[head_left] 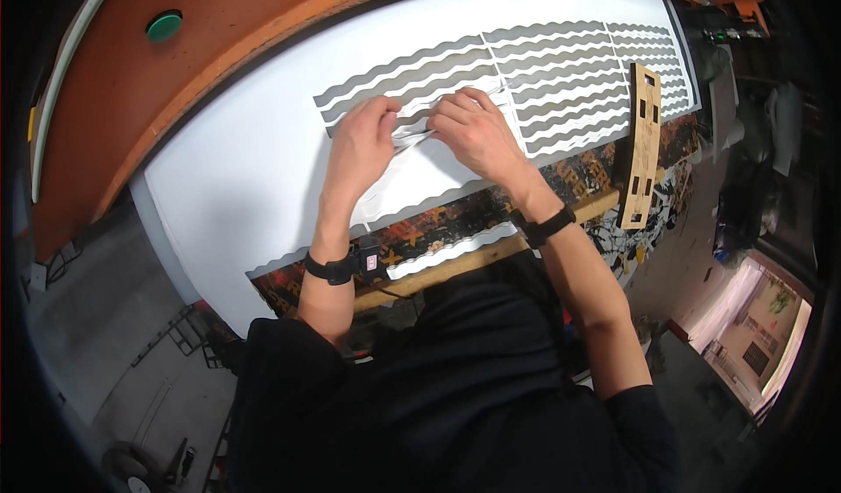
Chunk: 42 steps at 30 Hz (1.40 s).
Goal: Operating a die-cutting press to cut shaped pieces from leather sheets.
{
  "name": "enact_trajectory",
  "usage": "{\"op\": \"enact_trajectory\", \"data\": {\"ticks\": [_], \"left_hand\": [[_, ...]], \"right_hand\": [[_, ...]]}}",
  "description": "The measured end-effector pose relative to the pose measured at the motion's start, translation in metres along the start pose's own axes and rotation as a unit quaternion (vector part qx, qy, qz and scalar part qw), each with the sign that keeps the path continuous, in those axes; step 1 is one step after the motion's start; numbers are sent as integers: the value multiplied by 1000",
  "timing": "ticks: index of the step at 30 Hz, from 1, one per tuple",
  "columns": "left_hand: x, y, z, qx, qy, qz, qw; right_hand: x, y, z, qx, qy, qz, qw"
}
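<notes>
A white sheet [228, 160] lies before me, cut with rows of wavy grey strips [561, 81]. Over its near middle, my left hand [361, 147] and my right hand [477, 134] are close together with fingers curled in. Between them stretches a thin, wavy white strip [412, 145], pinched by both hands and partly lifted off the sheet. The fingertips partly hide its ends. A dark wristband with a small box is on my left wrist, and another dark band is on my right.
A slotted wooden board [644, 147] rests across the sheet's right part. Along the near edge run a worn black-and-orange surface [455, 217] and a wooden beam [438, 272]. An orange machine frame [131, 81] with a green button [165, 26] borders the far side.
</notes>
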<state>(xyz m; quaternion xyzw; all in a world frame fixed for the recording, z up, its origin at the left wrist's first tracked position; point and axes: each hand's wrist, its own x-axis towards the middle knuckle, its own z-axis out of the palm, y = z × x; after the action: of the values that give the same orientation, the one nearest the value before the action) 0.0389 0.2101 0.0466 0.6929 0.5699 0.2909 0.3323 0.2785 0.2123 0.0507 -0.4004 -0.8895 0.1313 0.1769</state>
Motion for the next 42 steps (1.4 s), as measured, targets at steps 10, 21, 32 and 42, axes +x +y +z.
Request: {"op": "enact_trajectory", "data": {"ticks": [10, 21, 32, 42], "left_hand": [[4, -3, -14, -79, -102, -100, 987], [10, 9, 9, 94, -174, 1, 980], [8, -1, 10, 60, -148, 15, 987], [16, 4, 12, -40, -169, -71, 982]], "right_hand": [[-27, 29, -43, 447, 253, 253, 820], [-47, -36, -92, 270, -151, 28, 950], [-34, -52, -21, 101, -93, 26, 990], [-29, -45, 4, 42, 19, 65, 997]]}}
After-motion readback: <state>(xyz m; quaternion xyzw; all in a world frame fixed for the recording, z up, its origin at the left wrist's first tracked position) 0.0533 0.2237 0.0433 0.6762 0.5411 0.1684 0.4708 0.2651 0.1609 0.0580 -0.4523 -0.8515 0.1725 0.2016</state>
